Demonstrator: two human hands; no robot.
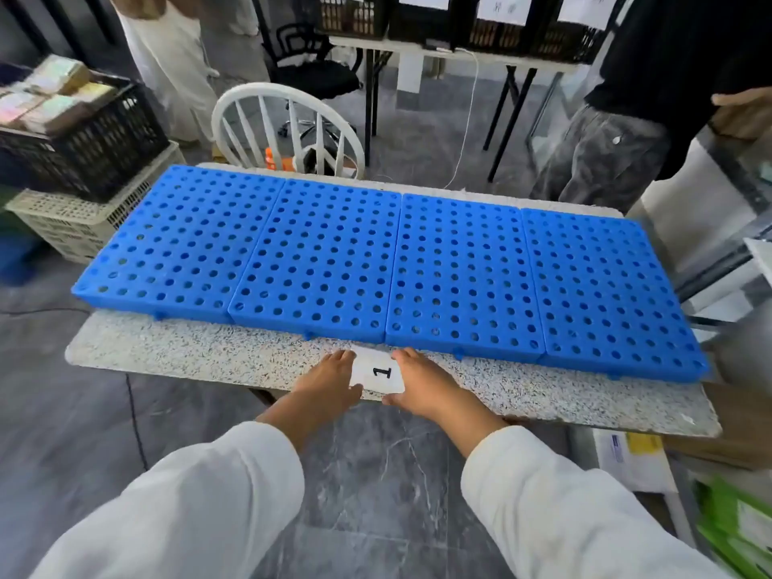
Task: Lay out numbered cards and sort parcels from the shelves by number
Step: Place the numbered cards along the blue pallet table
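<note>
A white card marked "1" lies on the speckled table, just in front of the blue perforated pallet boards. My left hand rests against the card's left edge and my right hand against its right edge, both flat with fingers on the card. Whether more cards lie under it I cannot tell. Parcels fill a black crate at the far left.
A white chair stands behind the table. A person in dark clothes stands at the back right. Black crates with paper labels sit on a far table. Envelopes and green packs lie at the lower right.
</note>
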